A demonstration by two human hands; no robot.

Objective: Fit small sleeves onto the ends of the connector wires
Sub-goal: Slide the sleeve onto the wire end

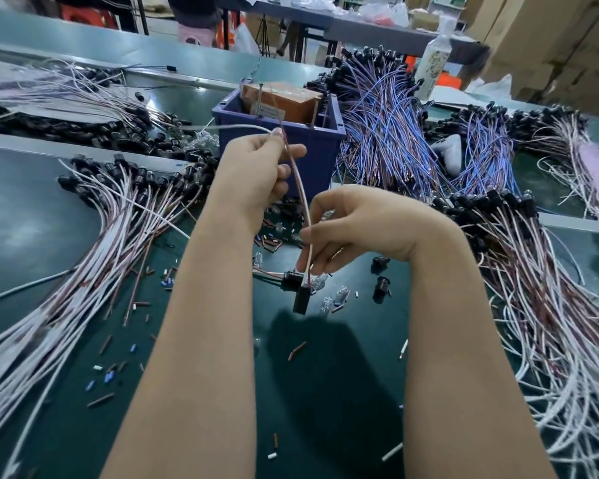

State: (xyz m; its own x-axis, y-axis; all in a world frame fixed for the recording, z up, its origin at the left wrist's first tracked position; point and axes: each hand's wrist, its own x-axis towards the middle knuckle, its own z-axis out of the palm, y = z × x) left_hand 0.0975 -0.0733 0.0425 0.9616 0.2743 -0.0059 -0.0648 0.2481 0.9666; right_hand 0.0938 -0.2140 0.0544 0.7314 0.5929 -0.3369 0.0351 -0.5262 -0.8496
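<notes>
Left hand (256, 171) pinches the top of a wire (300, 191); right hand (357, 223) pinches it lower, its black connector (300, 299) dangling over a green table (25, 216). Wire bundles (550, 305) crowd both sides, with a blue bin (312, 150) behind. Open mat lies between the forearms.

Single wide-angle head cam, facing fwd & down, close over left hand (256, 167) & right hand (360, 226) at worktable (32, 216).
</notes>
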